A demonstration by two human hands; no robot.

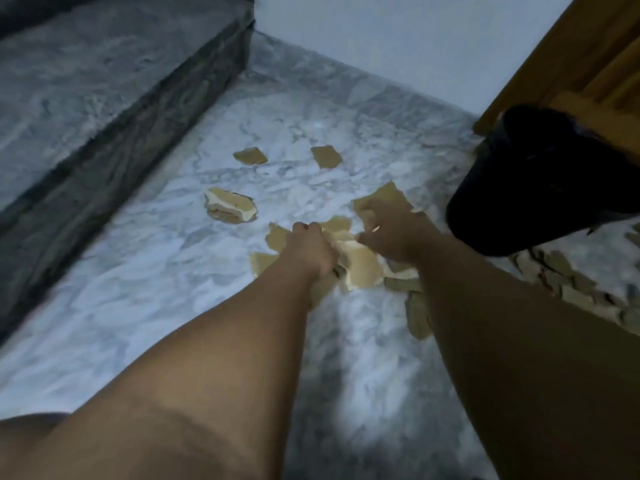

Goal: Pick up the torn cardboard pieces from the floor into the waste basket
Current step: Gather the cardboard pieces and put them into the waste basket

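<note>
Torn cardboard pieces are being gathered mid-floor, near the waste basket. The left grip is being clenched around several pieces; the right grip is being closed on another. Pieces should be bunched firmly before being lifted, so none are dropped

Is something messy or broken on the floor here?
Yes. Torn cardboard pieces lie scattered over the marble floor, some far from the pile at the left hand and right hand, more near the black waste basket. The basket looks tilted, though the wide lens may cause that.
</note>
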